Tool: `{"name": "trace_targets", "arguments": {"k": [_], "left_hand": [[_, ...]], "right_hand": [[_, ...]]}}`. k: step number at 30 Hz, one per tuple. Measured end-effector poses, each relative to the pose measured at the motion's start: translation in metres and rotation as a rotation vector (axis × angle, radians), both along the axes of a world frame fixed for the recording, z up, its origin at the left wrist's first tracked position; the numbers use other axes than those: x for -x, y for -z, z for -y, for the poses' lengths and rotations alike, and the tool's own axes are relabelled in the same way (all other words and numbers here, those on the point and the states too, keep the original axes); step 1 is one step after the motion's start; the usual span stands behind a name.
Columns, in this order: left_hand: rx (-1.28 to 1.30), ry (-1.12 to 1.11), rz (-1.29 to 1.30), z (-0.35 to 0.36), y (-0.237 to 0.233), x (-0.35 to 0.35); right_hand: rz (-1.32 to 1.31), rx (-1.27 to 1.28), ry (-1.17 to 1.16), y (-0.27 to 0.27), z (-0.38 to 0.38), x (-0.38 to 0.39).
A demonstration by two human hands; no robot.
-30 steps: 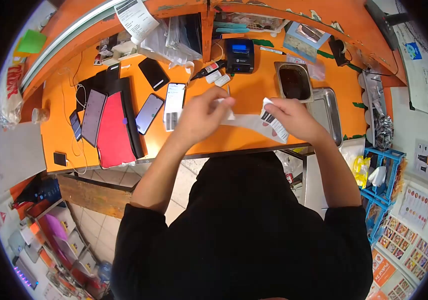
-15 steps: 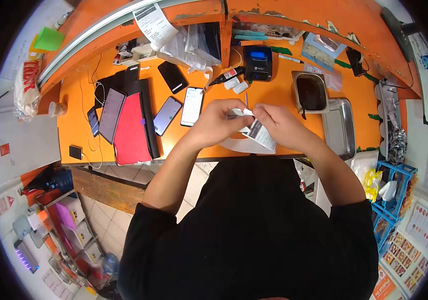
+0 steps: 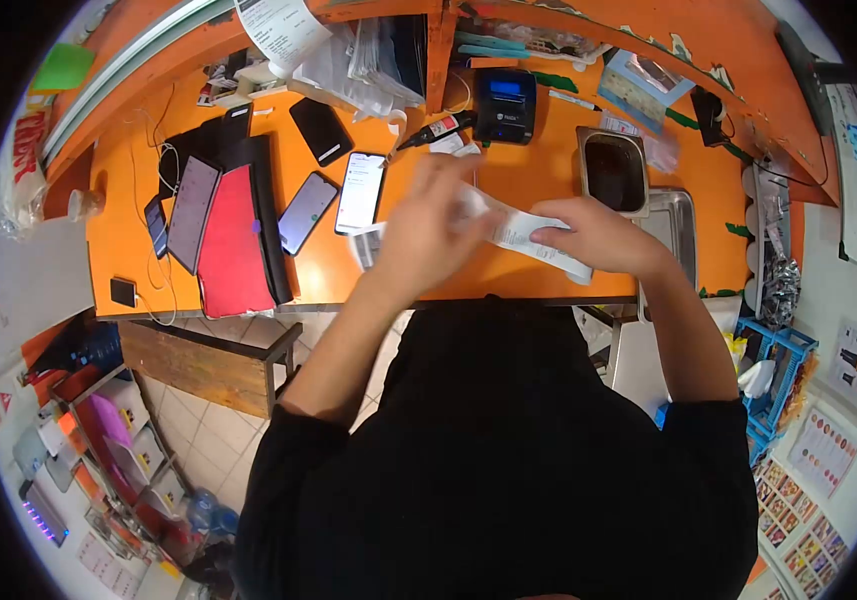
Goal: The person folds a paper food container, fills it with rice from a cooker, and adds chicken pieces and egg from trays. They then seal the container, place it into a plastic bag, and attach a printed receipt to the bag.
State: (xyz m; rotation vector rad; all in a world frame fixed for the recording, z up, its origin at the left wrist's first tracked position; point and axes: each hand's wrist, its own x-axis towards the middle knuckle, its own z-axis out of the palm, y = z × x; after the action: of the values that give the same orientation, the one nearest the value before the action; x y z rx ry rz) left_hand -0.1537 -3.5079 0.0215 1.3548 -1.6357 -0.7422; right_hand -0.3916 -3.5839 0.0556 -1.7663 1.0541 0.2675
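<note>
A long printed paper strip [image 3: 518, 232] stretches between my two hands above the orange desk. My right hand [image 3: 588, 235] pinches it near its right part, thumb on top. My left hand [image 3: 433, 230] is blurred by motion at the strip's left part, and its fingertips are smeared. A further printed paper piece [image 3: 368, 246] shows just left of my left wrist. Beyond my hands stands a black printer [image 3: 504, 105] with a lit blue screen, and a black marker-like bottle [image 3: 438, 130] lies beside it. The lit white phone [image 3: 359, 192] is close to my left hand.
More phones [image 3: 307, 212], [image 3: 320, 130] and a tablet [image 3: 193, 215] lie on the left, by a red folder [image 3: 233, 245]. At the right are a metal container with dark contents [image 3: 614, 172] and a metal tray [image 3: 673, 225]. A receipt [image 3: 283, 30] hangs from the shelf.
My hands have moved apart, left hand leftward and right hand rightward, and the strip now spreads between them. The camera view has shifted slightly.
</note>
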Motion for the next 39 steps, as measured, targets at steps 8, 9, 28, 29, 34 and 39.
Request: {"name": "trace_targets", "arguments": {"k": [8,9,28,29,34,39], "left_hand": [[-0.496,0.196,0.185,0.038,0.039,-0.029],[-0.5,0.199,0.182,0.037,0.037,-0.022],[-0.672,0.153,-0.783,0.05,0.084,0.058],[-0.764,0.223,-0.745,0.052,0.072,0.051],[-0.881,0.478,-0.402,0.072,0.095,0.021],[-0.09,-0.092,0.456,0.096,0.089,0.014]], "right_hand": [[-0.071,0.091,0.002,-0.006,0.022,0.015],[-0.057,0.086,0.032,-0.005,0.021,0.016],[0.3,0.011,0.427,0.066,0.028,0.027],[0.283,-0.026,0.442,0.062,0.028,0.03],[0.081,-0.045,0.228,0.04,0.034,0.055],[0.281,0.22,0.96,0.078,0.017,0.165]]}}
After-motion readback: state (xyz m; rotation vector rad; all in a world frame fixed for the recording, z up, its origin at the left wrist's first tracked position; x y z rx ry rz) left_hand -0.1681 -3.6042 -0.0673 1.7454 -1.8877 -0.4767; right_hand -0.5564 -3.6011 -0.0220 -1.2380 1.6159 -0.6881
